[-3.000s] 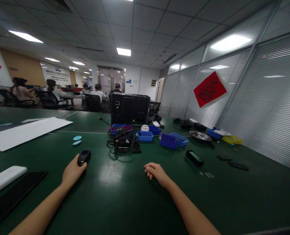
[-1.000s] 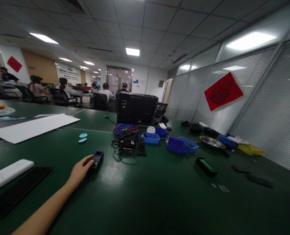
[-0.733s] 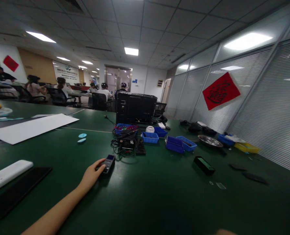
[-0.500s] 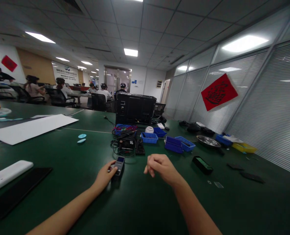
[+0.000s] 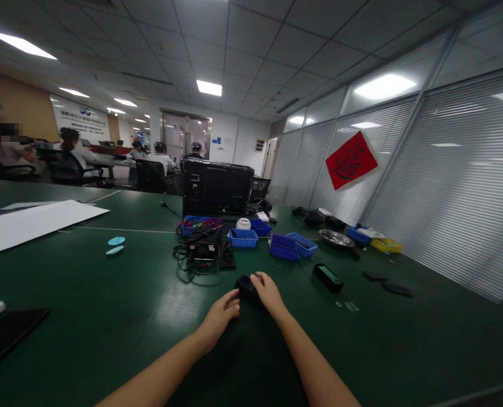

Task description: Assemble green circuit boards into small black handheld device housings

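A small dark handheld device [image 5: 245, 284] with a bluish screen lies on the green table in front of me, between my two hands. My right hand [image 5: 268, 291] has its fingers closed over the device's right side and covers part of it. At the device's near left, my left hand [image 5: 221, 316] holds nothing, its fingers loosely bent and apart. To the right rests a black device with a green display [image 5: 328, 277].
Beyond the hands lie a black box with tangled cables [image 5: 203, 251], blue bins [image 5: 243, 238], a baseball [image 5: 243, 224] and a large black screen housing [image 5: 217, 186]. A metal pan [image 5: 337, 238] and a yellow tray [image 5: 387, 245] stand right. Light-blue discs [image 5: 115, 250] lie left. People sit far behind.
The view has turned right. My left hand has let go of the device. My right hand has come down from the air onto its right side.
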